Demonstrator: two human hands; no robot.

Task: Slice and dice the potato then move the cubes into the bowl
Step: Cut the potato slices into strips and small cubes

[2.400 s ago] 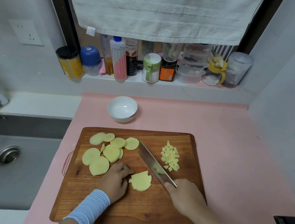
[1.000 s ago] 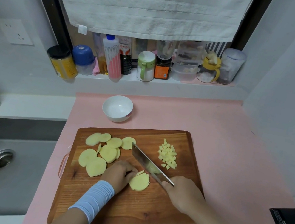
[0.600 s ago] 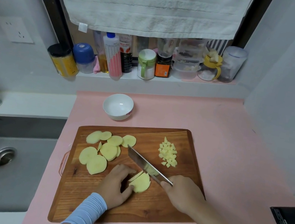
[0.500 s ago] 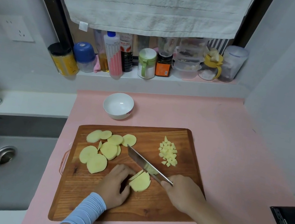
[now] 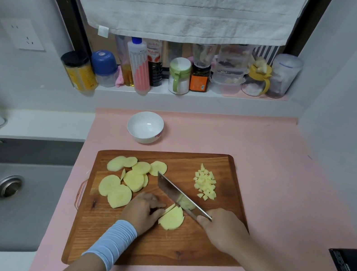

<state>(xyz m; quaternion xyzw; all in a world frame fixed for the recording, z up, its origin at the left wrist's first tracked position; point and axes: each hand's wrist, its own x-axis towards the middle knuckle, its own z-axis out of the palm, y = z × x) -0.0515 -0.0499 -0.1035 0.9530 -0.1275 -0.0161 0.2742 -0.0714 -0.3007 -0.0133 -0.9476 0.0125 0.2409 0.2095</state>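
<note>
A: Hands?
B: Your right hand (image 5: 223, 229) has its fingers wrapped round the knife (image 5: 178, 197), blade against the stack (image 5: 172, 218). Your left hand (image 5: 143, 212) holds that stack with curled fingers.
A: Potato?
B: Slices (image 5: 127, 178) and cubes (image 5: 205, 185) lie on the board (image 5: 152, 250). The bowl (image 5: 145, 126) sits behind it on the bench (image 5: 275, 164).

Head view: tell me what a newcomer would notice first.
The knife in the right hand angles over a half-cut slice that the left hand holds down on the board. Round slices lie to its left, cubes heaped at the far right. A white bowl sits empty behind the board.
</note>
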